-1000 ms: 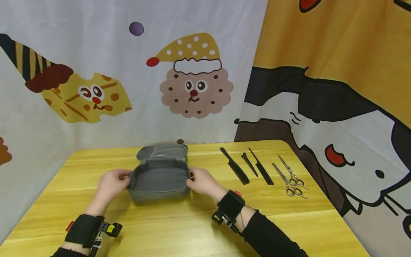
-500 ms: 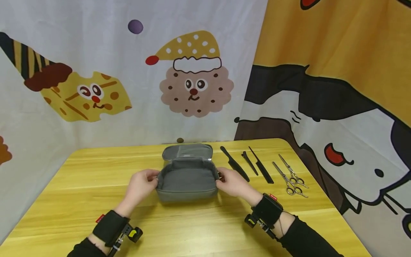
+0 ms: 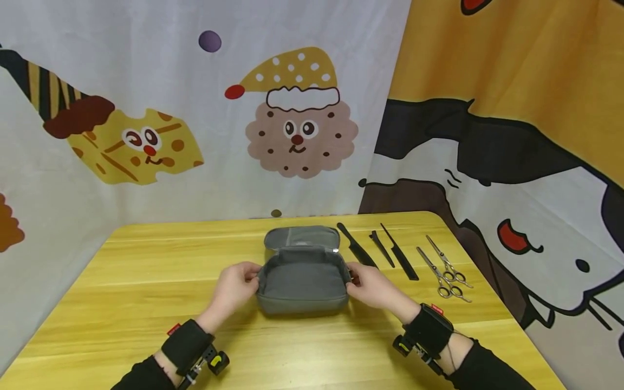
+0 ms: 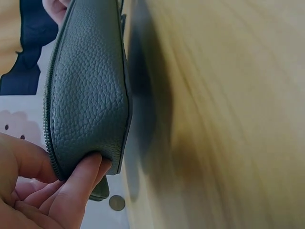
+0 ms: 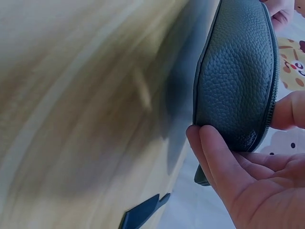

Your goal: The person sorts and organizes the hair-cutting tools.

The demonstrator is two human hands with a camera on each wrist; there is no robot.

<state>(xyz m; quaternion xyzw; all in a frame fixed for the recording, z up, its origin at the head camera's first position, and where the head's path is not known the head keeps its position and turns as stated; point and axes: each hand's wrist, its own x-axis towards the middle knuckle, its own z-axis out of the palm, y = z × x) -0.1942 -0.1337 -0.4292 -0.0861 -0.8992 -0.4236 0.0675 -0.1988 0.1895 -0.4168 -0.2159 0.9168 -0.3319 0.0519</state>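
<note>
An unzipped grey pouch [image 3: 302, 305] with a pebbled outer surface is held between both hands, its lid [image 3: 312, 236] folded back toward the wall. Its grey inside looks bare in the head view. My left hand [image 3: 235, 288] pinches the left end, thumb at the zippered rim and fingers against the outer wall. At the opposite end my right hand [image 3: 374, 287] grips the same way, fingertips [image 5: 208, 136] near the bottom edge. In both wrist views the pouch's underside appears slightly off the table, over a dark shadow.
Right of the pouch lie a black handled comb [image 3: 357, 246], partly behind my right hand, a black hair clip [image 3: 382, 249] and a black tail comb [image 3: 400, 252]. Two pairs of scissors [image 3: 435, 269] overlap farther right on the wooden table [image 3: 122, 303]. Cartoon curtains [image 3: 195, 200] hang behind.
Both hands have carried the pouch to the right, from left of centre to beside the combs. My right hand now covers the handled comb's lower end. Combs, clip and scissors stay put.
</note>
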